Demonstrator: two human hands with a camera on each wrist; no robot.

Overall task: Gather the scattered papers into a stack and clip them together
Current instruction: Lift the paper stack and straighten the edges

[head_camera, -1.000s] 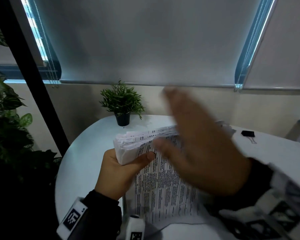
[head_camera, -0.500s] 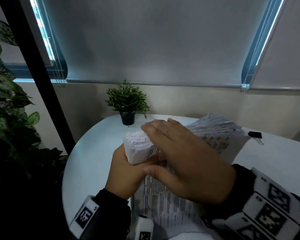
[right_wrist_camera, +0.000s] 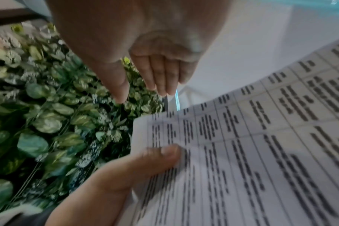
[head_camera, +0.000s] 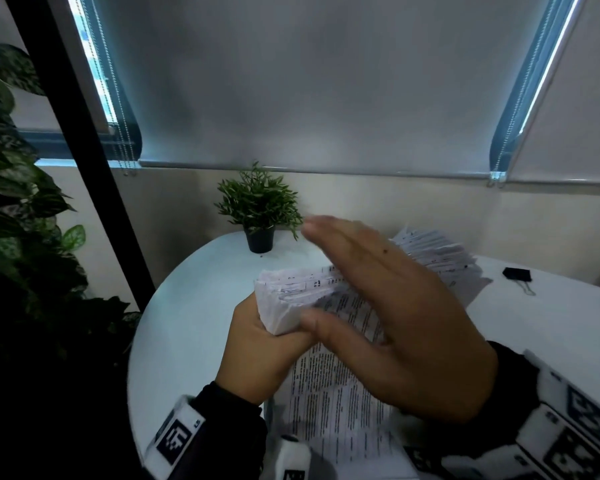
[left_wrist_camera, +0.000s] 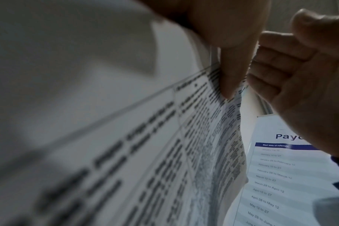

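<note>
My left hand (head_camera: pixel 257 344) grips a thick stack of printed papers (head_camera: pixel 329 386) by its upper left corner and holds it upright over the white round table (head_camera: pixel 187 323). Its thumb (right_wrist_camera: pixel 155 156) lies on the front sheet (left_wrist_camera: pixel 145 152), with its fingers (left_wrist_camera: pixel 271 76) curled behind. My right hand (head_camera: pixel 388 299) hovers flat over the stack's top edge with straight fingers (right_wrist_camera: pixel 161 76), holding nothing. The top edge is uneven and fans out to the right (head_camera: pixel 437 251). A black binder clip (head_camera: pixel 516 273) lies on the table at the far right, away from both hands.
A small potted plant (head_camera: pixel 260 216) stands at the table's far edge by the wall. Large leafy plants (head_camera: pixel 21 220) and a black post (head_camera: pixel 84 143) stand to the left. A sheet with a blue header (left_wrist_camera: pixel 281 168) shows behind the left fingers.
My right hand was raised, came down onto the stack's top edge half a second ago, and has now lifted off flat again. My left hand keeps its grip.
</note>
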